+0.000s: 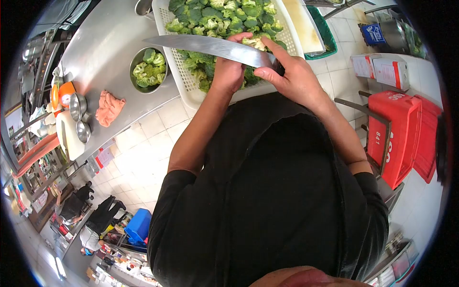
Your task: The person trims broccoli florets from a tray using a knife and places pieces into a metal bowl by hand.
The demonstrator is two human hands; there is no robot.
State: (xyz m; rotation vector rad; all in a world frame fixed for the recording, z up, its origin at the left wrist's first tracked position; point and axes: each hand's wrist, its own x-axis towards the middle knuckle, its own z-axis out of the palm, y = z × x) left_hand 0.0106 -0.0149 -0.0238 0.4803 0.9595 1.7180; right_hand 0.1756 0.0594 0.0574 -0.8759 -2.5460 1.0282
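My right hand (295, 76) is wrapped round the handle of a large kitchen knife (205, 46), its forefinger stretched forward. The wide blade points left across the front of my left hand (229, 72). That hand is closed on a piece of broccoli (255, 43), whose pale cut side shows just beyond the blade. Part of the left fingers is hidden behind the knife. Beneath both hands lies a white perforated crate (192, 99), heaped with cut broccoli florets (224, 19).
Left of the crate, a steel bowl (131, 71) of florets stands on the metal table (103, 48). An orange cloth (109, 108) and small metal bowls (78, 106) lie farther left. On the right are a green crate (331, 40) and red bins (394, 134). Two people (98, 225) are in the background.
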